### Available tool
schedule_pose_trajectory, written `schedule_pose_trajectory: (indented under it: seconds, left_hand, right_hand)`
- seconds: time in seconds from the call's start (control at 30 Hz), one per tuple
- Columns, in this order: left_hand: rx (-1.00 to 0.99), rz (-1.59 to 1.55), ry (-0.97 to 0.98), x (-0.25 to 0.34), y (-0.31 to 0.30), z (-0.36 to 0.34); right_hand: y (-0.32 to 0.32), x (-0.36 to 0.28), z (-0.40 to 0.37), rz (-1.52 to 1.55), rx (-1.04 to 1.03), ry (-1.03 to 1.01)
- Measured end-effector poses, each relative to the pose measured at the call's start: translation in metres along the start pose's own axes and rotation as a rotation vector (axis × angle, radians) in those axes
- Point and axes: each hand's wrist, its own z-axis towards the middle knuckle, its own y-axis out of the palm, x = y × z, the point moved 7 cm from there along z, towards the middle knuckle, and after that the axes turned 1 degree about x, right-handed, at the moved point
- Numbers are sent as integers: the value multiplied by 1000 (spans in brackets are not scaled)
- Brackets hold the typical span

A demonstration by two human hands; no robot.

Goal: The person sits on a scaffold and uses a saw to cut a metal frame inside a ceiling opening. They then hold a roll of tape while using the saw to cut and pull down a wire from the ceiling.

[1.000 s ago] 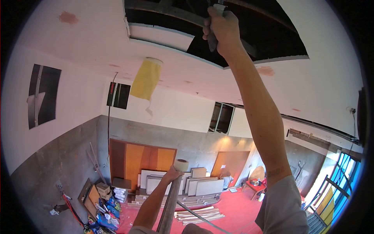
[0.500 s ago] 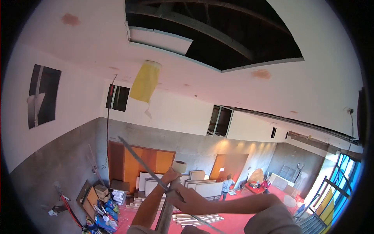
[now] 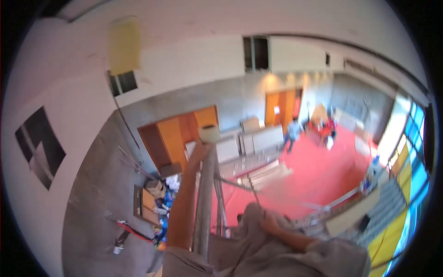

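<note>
My left hand (image 3: 199, 153) is closed at the far end of a grey metal rail (image 3: 206, 198). A pale cream roll of tape (image 3: 209, 134) stands upright at its fingers, and the hand appears to hold it against the rail end. My right hand (image 3: 268, 223) is low, against the grey-brown clothing (image 3: 240, 251) over my lap. Its fingers are blurred and partly hidden by the cloth, so what it holds, if anything, does not show.
I am high above a red floor (image 3: 318, 180). Thin metal braces (image 3: 237, 184) run beside the rail. Boards (image 3: 261, 139) lean near the far wall, close to a person (image 3: 292, 133). A yellow sheet (image 3: 124, 46) hangs from the ceiling. Bags and boxes lie lower left.
The view has tipped down and turned. My right hand has left the rail and dropped to my lap; the long thin grey strip near it is no longer visible. My left hand stays by the roll.
</note>
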Motion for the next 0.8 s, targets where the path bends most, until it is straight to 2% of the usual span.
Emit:
schedule_pose_trajectory:
  seconds: [0.07, 0.13, 0.2, 0.3, 0.47, 0.5, 0.53, 0.57, 0.67, 0.73, 0.77, 0.8]
  left_hand:
    - [-83, 13, 96, 37, 9, -17]
    - [-81, -128, -83, 52, 15, -39]
    - [-107, -95, -93, 58, 15, -40]
    - [-7, 216, -129, 76, 8, -47]
    - [121, 464, 190, 97, 13, -42]
    - [160, 489, 245, 109, 14, -49]
    - [101, 517, 240, 117, 18, -51]
    - [156, 607, 253, 115, 16, -53]
    - [269, 809, 338, 120, 15, -53]
    - [282, 844, 433, 126, 19, -56]
    - [248, 837, 419, 126, 22, -55]
    - [214, 831, 403, 126, 23, -55]
  right_hand:
    - [13, 14, 18, 1, -57, -32]
    - [2, 19, 10, 37, -46, -24]
    - [-15, -3, -5, 105, -11, -16]
    - [-24, -34, 0, 207, 58, -41]
    - [5, 0, 29, 156, 135, -67]
    - [9, 6, 30, 143, 76, -41]
    - [10, 6, 33, 130, 17, -16]
    - [13, 5, 33, 118, -39, 6]
    - [-4, -17, 25, 199, 94, -91]
    - [9, -6, 31, 128, -14, -43]
    - [15, 1, 32, 91, -70, -19]
    - [12, 2, 31, 134, 11, -68]
